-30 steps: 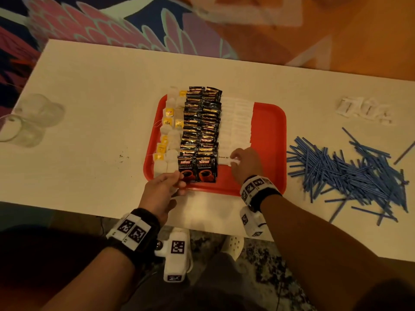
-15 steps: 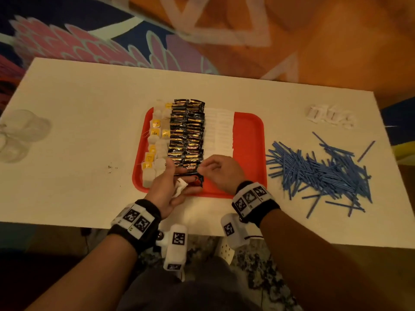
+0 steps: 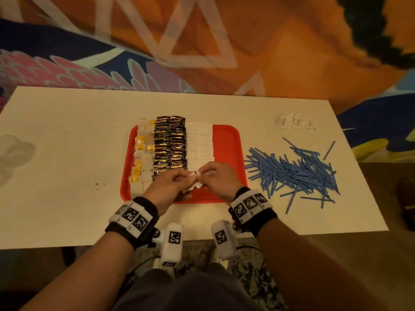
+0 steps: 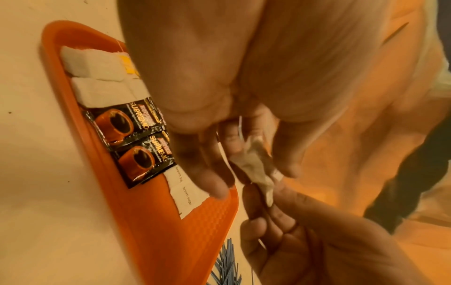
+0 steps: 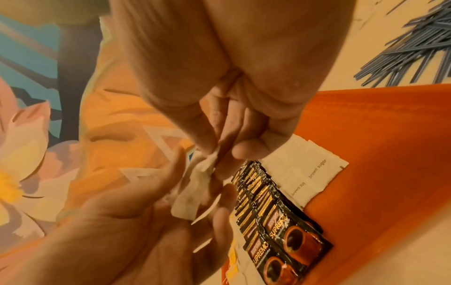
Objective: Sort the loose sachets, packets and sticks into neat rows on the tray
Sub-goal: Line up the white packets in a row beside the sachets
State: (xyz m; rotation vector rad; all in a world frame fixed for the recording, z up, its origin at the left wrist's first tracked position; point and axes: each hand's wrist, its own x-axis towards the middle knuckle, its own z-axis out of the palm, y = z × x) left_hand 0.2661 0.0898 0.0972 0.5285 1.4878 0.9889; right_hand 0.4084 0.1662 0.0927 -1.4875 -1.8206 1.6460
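1. A crumpled white sachet (image 3: 195, 184) is held above the near edge of the red tray (image 3: 226, 140), its long axis running roughly from 7 to 1 o'clock in the head view.
2. The left hand (image 3: 167, 187) pinches its lower end with curled fingers (image 4: 212, 185); more white packets sit in that palm.
3. The right hand (image 3: 219, 179) pinches the upper end, fingers (image 5: 246, 152) closed on it.
4. The sachet's print is unreadable.
5. On the tray lie rows of tea bags (image 3: 140, 153), black coffee packets (image 3: 170, 144) and brown sugar sachets (image 3: 201, 140).
6. At 3 o'clock on the table (image 3: 67, 142), blue sticks (image 3: 292, 173) lie heaped.
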